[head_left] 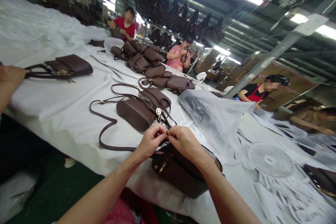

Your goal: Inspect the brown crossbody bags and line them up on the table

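My left hand and my right hand meet fingertip to fingertip over a dark brown handbag at the near edge of the white-covered table. Both pinch something small at the bag's top, near its strap; what it is I cannot make out. A gold metal fitting shows on the bag's front. Just beyond my hands lies a second brown handbag with a long strap looping over the cloth.
Several more brown bags lie along the table, one at far left by another person's hand. A clear plastic bag and a small white fan lie to the right. Co-workers sit across the table.
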`<action>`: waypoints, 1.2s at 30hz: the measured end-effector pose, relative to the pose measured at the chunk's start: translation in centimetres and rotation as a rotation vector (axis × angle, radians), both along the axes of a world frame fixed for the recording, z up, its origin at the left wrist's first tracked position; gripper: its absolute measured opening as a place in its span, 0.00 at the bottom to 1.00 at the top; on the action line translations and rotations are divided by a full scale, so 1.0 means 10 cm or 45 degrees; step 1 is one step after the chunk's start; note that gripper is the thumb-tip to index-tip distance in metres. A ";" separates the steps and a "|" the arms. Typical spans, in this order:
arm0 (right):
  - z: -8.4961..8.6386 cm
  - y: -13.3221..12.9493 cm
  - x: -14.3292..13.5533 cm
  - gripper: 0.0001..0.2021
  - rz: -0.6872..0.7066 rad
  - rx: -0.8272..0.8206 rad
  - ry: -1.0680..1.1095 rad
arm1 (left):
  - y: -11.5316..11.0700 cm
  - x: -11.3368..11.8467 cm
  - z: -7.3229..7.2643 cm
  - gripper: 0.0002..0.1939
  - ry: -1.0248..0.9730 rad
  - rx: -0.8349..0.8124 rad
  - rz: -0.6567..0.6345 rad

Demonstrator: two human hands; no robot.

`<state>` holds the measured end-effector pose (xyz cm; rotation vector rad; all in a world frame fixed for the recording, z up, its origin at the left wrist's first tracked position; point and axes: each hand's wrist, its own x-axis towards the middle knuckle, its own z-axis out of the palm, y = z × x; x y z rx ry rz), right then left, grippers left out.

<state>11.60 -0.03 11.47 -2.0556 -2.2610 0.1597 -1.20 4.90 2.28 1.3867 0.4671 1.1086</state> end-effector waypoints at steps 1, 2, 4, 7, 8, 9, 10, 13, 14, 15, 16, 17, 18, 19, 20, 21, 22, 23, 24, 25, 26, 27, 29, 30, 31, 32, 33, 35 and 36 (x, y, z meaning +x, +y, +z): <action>-0.01 0.00 0.01 0.10 0.004 0.005 0.009 | 0.01 0.00 0.00 0.07 0.016 0.002 -0.004; -0.01 0.00 0.02 0.10 0.007 0.012 0.019 | 0.01 0.01 -0.01 0.07 0.026 -0.003 -0.017; -0.03 0.00 0.03 0.10 0.016 0.029 0.049 | 0.02 0.01 -0.03 0.07 0.021 -0.035 -0.061; -0.05 0.01 0.05 0.09 0.028 0.041 0.093 | 0.03 0.00 -0.07 0.09 -0.034 -0.143 -0.146; -0.04 0.01 0.05 0.09 0.026 0.041 0.111 | 0.03 0.00 -0.07 0.10 -0.056 -0.185 -0.170; -0.04 0.00 0.05 0.09 0.019 0.041 0.135 | 0.03 0.00 -0.08 0.11 -0.076 -0.225 -0.184; -0.03 0.00 0.05 0.09 0.006 0.045 0.169 | 0.03 0.00 -0.09 0.11 -0.091 -0.263 -0.191; -0.02 -0.02 0.06 0.08 -0.040 0.078 0.308 | 0.03 0.01 -0.09 0.12 -0.104 -0.347 -0.176; -0.01 -0.02 0.06 0.08 -0.047 0.082 0.350 | 0.03 0.01 -0.09 0.13 -0.104 -0.361 -0.166; -0.01 -0.03 0.06 0.07 -0.051 0.077 0.377 | 0.03 0.01 -0.09 0.13 -0.103 -0.368 -0.157; -0.01 -0.03 0.06 0.07 -0.052 0.066 0.388 | 0.02 0.02 -0.08 0.13 -0.101 -0.370 -0.146; -0.01 -0.03 0.06 0.06 -0.049 0.057 0.383 | 0.02 0.02 -0.08 0.14 -0.102 -0.367 -0.133; -0.01 -0.03 0.05 0.06 -0.045 0.056 0.363 | 0.01 0.02 -0.07 0.14 -0.105 -0.365 -0.122; -0.02 -0.03 0.05 0.05 -0.041 0.063 0.334 | 0.01 0.02 -0.07 0.14 -0.109 -0.364 -0.114; -0.02 -0.02 0.04 0.05 -0.039 0.075 0.303 | 0.00 0.02 -0.06 0.13 -0.115 -0.369 -0.109; -0.03 -0.02 0.04 0.04 -0.036 0.085 0.277 | 0.00 0.01 -0.05 0.13 -0.120 -0.379 -0.111; -0.03 -0.02 0.03 0.04 -0.034 0.089 0.260 | 0.00 0.01 -0.05 0.13 -0.122 -0.397 -0.119; -0.04 -0.01 0.03 0.04 -0.035 0.088 0.253 | 0.00 0.01 -0.05 0.13 -0.122 -0.419 -0.132; -0.04 -0.01 0.03 0.05 -0.039 0.083 0.254 | 0.00 0.01 -0.06 0.13 -0.121 -0.441 -0.145; -0.04 -0.01 0.02 0.06 -0.045 0.077 0.258 | 0.00 0.01 -0.06 0.13 -0.121 -0.458 -0.158; -0.05 -0.01 0.02 0.06 -0.052 0.072 0.264 | 0.01 0.01 -0.07 0.13 -0.124 -0.468 -0.165; -0.05 -0.01 0.02 0.07 -0.058 0.065 0.269 | 0.01 0.01 -0.08 0.13 -0.129 -0.473 -0.168; -0.04 -0.01 0.02 0.07 -0.061 0.050 0.268 | 0.01 0.01 -0.10 0.12 -0.133 -0.475 -0.156; -0.04 -0.01 0.02 0.08 -0.056 0.045 0.258 | 0.01 0.01 -0.10 0.12 -0.131 -0.475 -0.142; -0.04 -0.01 0.02 0.08 -0.050 0.045 0.239 | 0.01 0.01 -0.10 0.12 -0.126 -0.474 -0.130; -0.04 -0.01 0.01 0.08 -0.047 0.051 0.213 | 0.01 0.01 -0.10 0.12 -0.121 -0.472 -0.117; -0.04 -0.01 0.01 0.08 -0.046 0.061 0.183 | 0.00 0.01 -0.10 0.11 -0.114 -0.465 -0.108; -0.05 -0.01 0.01 0.08 -0.050 0.081 0.127 | 0.00 0.01 -0.09 0.11 -0.100 -0.440 -0.098; -0.05 -0.01 0.00 0.08 -0.051 0.090 0.107 | -0.01 0.02 -0.09 0.11 -0.090 -0.426 -0.097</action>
